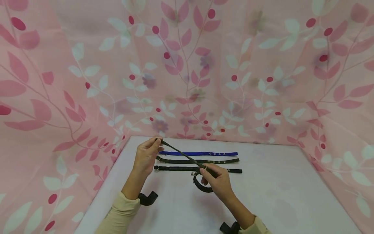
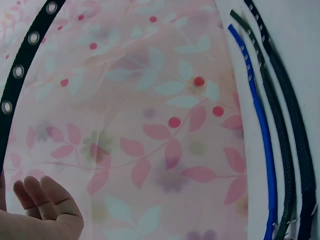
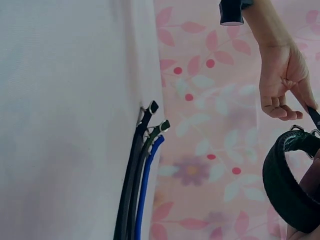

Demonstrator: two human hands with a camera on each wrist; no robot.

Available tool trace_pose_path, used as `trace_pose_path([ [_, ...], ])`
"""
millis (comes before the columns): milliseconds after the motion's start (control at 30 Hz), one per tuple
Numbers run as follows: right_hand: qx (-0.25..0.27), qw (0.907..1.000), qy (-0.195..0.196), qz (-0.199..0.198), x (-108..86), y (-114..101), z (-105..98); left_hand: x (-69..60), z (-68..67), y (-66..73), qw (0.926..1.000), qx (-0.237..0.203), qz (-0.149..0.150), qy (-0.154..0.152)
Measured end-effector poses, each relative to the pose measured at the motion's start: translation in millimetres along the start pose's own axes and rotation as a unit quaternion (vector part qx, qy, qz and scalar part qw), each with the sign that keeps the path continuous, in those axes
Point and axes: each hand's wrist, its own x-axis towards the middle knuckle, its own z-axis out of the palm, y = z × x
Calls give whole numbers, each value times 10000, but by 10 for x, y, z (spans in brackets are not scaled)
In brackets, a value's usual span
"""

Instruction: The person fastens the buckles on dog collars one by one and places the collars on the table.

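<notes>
A dark collar (image 1: 181, 152) is stretched at a slant between the two hands above the table. My left hand (image 1: 145, 155) pinches its upper end between thumb and finger. Metal eyelets line that part of the strap (image 2: 18, 71) in the left wrist view. Lower and to the right, my right hand (image 1: 218, 182) holds the collar near its metal buckle (image 1: 195, 174). The padded part hangs below the right hand in a curved loop (image 3: 280, 185). Some right fingers are hidden behind the collar.
Three more collars lie side by side on the white table (image 1: 263, 195): a blue collar (image 1: 201, 153) farthest back, a dark green collar (image 1: 178, 161) in the middle and a black collar (image 1: 175, 168) nearest. Behind the table hangs a pink leaf-patterned cloth (image 1: 187, 81).
</notes>
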Motion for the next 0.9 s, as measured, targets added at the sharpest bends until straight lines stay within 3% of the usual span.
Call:
trace_pose_path([
  [167, 535, 9967, 357, 485, 31, 33, -20, -19, 22, -101, 9990, -46, -449, 59],
  [367, 690, 9942, 341, 746, 29, 51, -32, -55, 18, -161, 9983, -57, -573, 31],
  [467, 808, 9919, 464, 862, 55, 61, -40, -71, 67, -239, 9972, 66, -729, -132],
  [633, 1253, 9850, 538, 1054, 120, 60, -24, -165, 153, -469, 9906, 322, -1251, -451],
  [733, 1510, 9800, 491, 1199, 139, 54, -6, -255, 205, -616, 9809, 910, -1431, -957],
  [833, 1665, 9769, 353, 1294, 146, 44, 11, -345, 258, -722, 9647, 1496, -1361, -1687],
  [900, 1710, 9762, 271, 1304, 154, 37, 24, -389, 287, -766, 9582, 1623, -1238, -2005],
])
